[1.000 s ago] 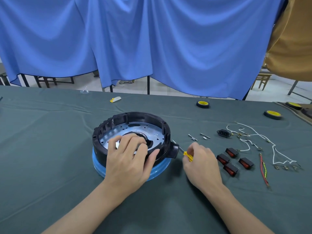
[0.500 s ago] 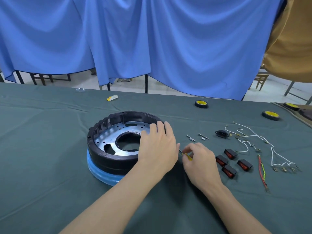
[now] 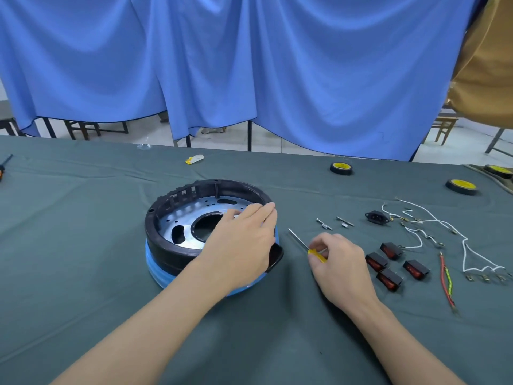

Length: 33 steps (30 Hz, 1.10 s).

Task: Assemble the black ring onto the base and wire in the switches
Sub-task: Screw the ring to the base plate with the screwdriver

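A blue curtain (image 3: pixel 249 65) hangs behind the grey-green tabletop (image 3: pixel 83 273). Left of centre the black ring (image 3: pixel 166 245) sits on top of the blue base (image 3: pixel 155 269). The left hand (image 3: pixel 241 243) lies flat across the ring's right rim, fingers straight and together, gripping nothing. Just right of the ring, the right hand (image 3: pixel 338 262) rests on the cloth with its fingers curled, pinching the yellow handle of a small screwdriver (image 3: pixel 305 247) whose shaft points up-left. Four red-faced switches (image 3: pixel 376 262) lie clustered just beside that hand, with white wires (image 3: pixel 466 245) and a black socket (image 3: pixel 376 217) beyond them.
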Each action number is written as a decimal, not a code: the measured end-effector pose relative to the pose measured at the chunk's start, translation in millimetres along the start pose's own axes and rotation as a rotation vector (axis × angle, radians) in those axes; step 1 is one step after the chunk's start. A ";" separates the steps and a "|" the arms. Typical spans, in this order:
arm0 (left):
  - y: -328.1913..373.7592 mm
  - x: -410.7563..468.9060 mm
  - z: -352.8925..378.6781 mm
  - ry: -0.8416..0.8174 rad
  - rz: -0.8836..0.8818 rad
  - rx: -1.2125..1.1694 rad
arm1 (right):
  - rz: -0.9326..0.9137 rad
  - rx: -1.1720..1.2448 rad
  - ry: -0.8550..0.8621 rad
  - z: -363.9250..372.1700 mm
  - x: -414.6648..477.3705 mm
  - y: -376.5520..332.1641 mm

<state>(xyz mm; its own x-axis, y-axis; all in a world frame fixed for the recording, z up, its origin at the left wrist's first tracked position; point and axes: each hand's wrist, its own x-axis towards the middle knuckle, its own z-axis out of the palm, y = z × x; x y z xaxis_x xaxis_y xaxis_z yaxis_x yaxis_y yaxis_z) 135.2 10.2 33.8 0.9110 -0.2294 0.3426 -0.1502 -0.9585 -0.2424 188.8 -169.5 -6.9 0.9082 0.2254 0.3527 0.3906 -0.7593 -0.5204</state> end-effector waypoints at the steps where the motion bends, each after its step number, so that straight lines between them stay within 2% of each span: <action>1: -6.0 -2.5 -1.1 -0.018 0.019 -0.040 | 0.001 0.002 -0.001 0.1 -0.2 -0.2; 9: -31.2 -8.7 -24.7 -0.250 0.026 -0.257 | -0.033 0.049 0.004 4.3 -4.2 -1.2; 13: -6.3 -2.5 -24.6 -0.078 -0.217 -0.313 | -0.124 0.074 0.012 7.5 -6.0 -3.6; 15: 6.0 4.5 -21.4 -0.024 -0.321 -0.210 | -0.149 0.084 0.025 8.0 -6.3 -4.7; 18: 14.4 7.4 -15.4 0.004 -0.376 -0.136 | -0.133 0.101 0.060 6.6 -1.9 -4.1; 21: 13.7 4.9 -9.9 0.037 -0.332 -0.054 | -0.080 0.086 0.121 -1.7 11.5 0.2; 25: -1.2 2.1 -5.7 0.027 -0.286 -0.090 | 0.010 -0.009 0.116 -17.9 34.3 18.6; 33: -43.8 -9.5 -2.9 -0.073 -0.086 -0.157 | 0.043 -0.255 -0.190 -25.4 56.7 39.3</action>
<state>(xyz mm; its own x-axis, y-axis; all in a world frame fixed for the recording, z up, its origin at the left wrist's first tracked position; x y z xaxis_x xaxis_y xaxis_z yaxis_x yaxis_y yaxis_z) 132.0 53.9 43.8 0.9478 -0.1377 0.2876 -0.1230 -0.9900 -0.0688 251.8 -202.0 12.4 0.9442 0.2818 0.1704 0.3230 -0.8937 -0.3116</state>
